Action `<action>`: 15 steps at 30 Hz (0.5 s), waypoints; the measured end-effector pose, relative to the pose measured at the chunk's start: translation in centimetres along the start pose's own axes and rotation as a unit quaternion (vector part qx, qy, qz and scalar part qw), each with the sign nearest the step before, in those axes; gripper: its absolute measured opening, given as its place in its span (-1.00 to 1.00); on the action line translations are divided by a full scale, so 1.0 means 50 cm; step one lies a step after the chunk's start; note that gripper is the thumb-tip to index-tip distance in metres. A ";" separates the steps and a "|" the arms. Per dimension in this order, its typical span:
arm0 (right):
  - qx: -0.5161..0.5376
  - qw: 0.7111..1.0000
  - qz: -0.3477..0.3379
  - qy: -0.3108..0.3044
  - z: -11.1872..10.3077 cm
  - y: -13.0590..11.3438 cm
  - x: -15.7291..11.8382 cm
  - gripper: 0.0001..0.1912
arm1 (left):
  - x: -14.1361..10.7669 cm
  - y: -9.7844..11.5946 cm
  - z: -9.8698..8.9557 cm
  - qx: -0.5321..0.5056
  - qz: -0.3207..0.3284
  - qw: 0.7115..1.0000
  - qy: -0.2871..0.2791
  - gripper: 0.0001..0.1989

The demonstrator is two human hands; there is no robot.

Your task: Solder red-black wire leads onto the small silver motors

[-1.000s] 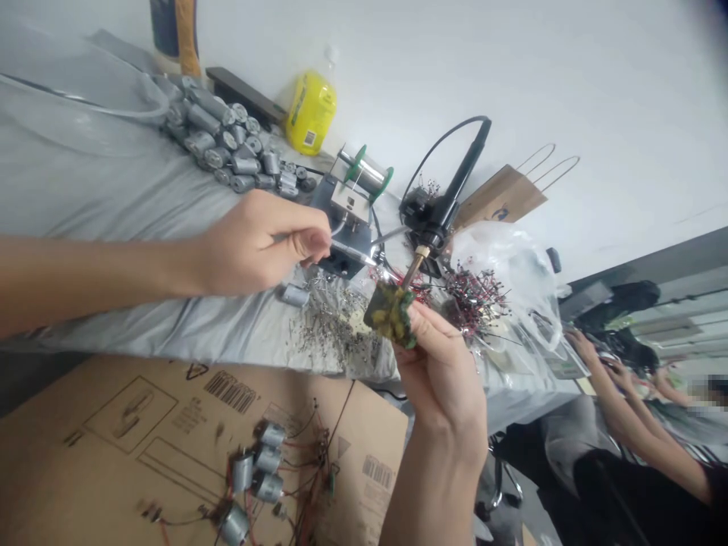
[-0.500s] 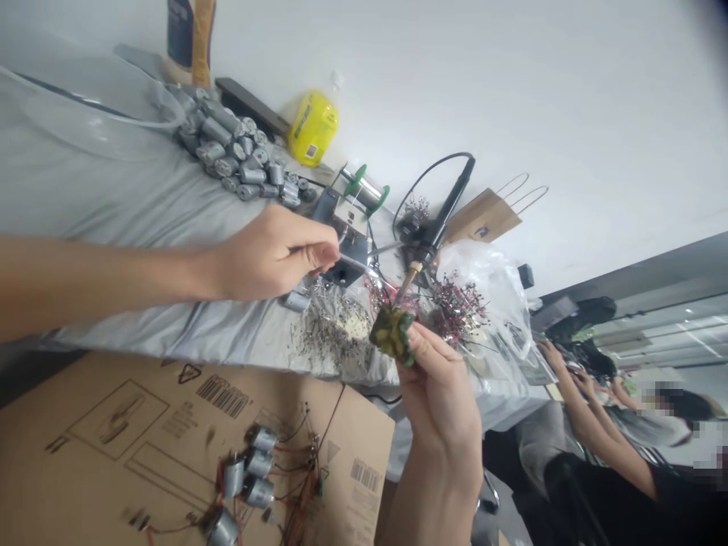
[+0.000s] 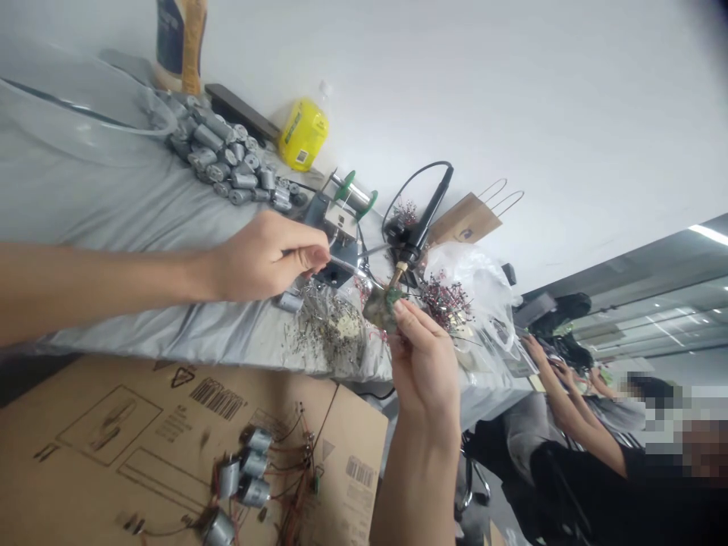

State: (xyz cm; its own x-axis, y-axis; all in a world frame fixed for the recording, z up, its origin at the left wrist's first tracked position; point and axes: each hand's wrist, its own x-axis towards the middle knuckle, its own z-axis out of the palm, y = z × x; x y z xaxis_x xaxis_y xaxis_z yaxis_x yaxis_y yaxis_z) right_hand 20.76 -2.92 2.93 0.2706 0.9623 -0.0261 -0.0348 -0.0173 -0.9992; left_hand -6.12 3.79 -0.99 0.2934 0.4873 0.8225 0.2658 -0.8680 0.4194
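My left hand [image 3: 273, 258] is closed on a thin metal tool [image 3: 346, 265], which points right toward the soldering iron tip. Between the thumb and fingers of my right hand [image 3: 424, 349] is a small greenish piece [image 3: 382, 307], blurred, with its upper edge at the tip of the soldering iron [image 3: 424, 227]. The iron slants down, its black handle uppermost, and no hand holds it. Behind my left hand are a dark soldering station [image 3: 335, 250] and a solder spool [image 3: 356, 195] with green ends. Thin-leaded parts [image 3: 335, 330] lie scattered below the tool.
Silver motors [image 3: 227, 155] are heaped at the back left, near a yellow bottle [image 3: 304, 135]. Wired motors [image 3: 255, 462] rest on a cardboard box [image 3: 187, 447] in front. A plastic bag [image 3: 475, 277] and paper bag [image 3: 466, 220] stand right. Another person's arm [image 3: 585, 425] is farther right.
The view has shifted a little, moving the scene slightly left. The greenish piece has turned in my right hand and shows a different side. My left hand keeps its grip on the tool.
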 end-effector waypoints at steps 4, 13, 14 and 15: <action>-0.008 1.000 0.012 0.009 0.003 0.004 -0.010 -0.60 | 0.000 -0.003 0.001 -0.007 0.000 1.000 -0.003 -0.42; -0.007 1.000 0.020 0.010 0.013 -0.011 -0.009 -0.59 | 0.001 0.001 0.001 -0.006 -0.025 1.000 -0.005 -0.56; -0.009 1.000 0.022 0.014 0.013 -0.013 -0.012 -0.59 | 0.001 0.002 0.001 -0.008 -0.026 1.000 -0.005 -0.57; -0.010 1.000 0.020 0.021 0.012 -0.014 -0.013 -0.60 | 0.001 0.002 0.001 -0.010 -0.027 1.000 -0.006 -0.57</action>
State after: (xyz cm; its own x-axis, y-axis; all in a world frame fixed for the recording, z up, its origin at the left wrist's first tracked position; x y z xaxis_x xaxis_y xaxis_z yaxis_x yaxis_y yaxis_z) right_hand 20.01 -3.36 3.65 0.3088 0.9487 -0.0674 -0.0282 -0.0617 -0.9977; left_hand -6.04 3.71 -0.93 0.2898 0.5344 0.7940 0.2631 -0.8421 0.4708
